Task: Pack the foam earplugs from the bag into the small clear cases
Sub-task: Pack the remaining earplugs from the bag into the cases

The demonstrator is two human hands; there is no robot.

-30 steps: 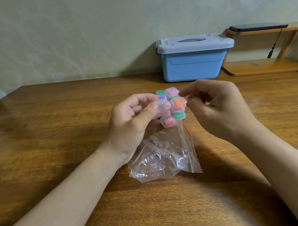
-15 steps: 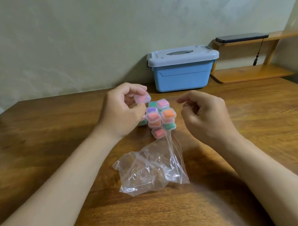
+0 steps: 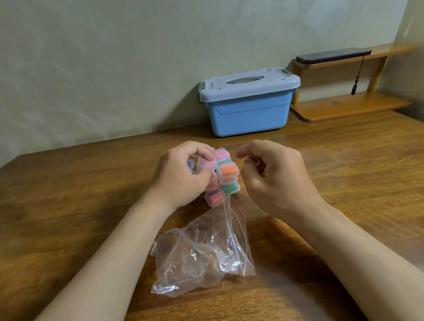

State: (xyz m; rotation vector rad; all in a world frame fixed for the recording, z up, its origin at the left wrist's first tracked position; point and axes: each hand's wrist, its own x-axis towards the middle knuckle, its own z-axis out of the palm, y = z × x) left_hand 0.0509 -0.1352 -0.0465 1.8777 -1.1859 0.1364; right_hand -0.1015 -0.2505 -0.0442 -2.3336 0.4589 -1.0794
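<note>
While the left hand [image 3: 181, 177] pinches a small clear case with a pink plug [image 3: 207, 163] between thumb and fingers, a cluster of filled cases [image 3: 226, 176] stands stacked just right of it on the bench [image 3: 84, 204], its long axis running near to far. The right hand [image 3: 276, 177] hovers just right of the stack, its fingers curled loosely and holding nothing. The crumpled clear bag [image 3: 198, 256] lies nearer, between the forearms, its mouth pointing far toward the stack. A blue lidded box [image 3: 248, 111] sits against the far wall.
</note>
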